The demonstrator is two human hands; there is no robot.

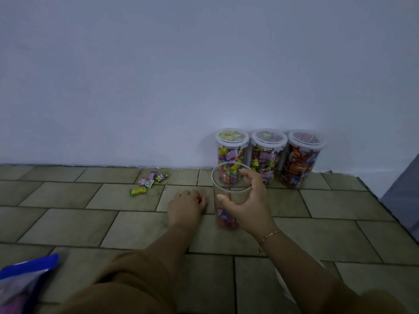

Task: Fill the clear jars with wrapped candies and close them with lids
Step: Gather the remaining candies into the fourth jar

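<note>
A clear open jar (pixel 223 184) stands on the tiled floor with a few wrapped candies at its bottom. My right hand (pixel 246 203) wraps around its side. My left hand (pixel 186 203) rests on the floor just left of the jar, fingers closed over a red candy (pixel 200 197). Several loose wrapped candies (pixel 148 181) lie on the tiles further left. Three filled jars with lids stand against the wall: one (pixel 231 147) behind the open jar, a second (pixel 267 152), a third (pixel 302 155).
A blue and purple candy bag (pixel 25 279) lies at the lower left. A white wall (pixel 204 75) closes the far side. A grey surface (pixel 405 191) rises at the right edge. Something white (pixel 283 284) peeks out under my right forearm.
</note>
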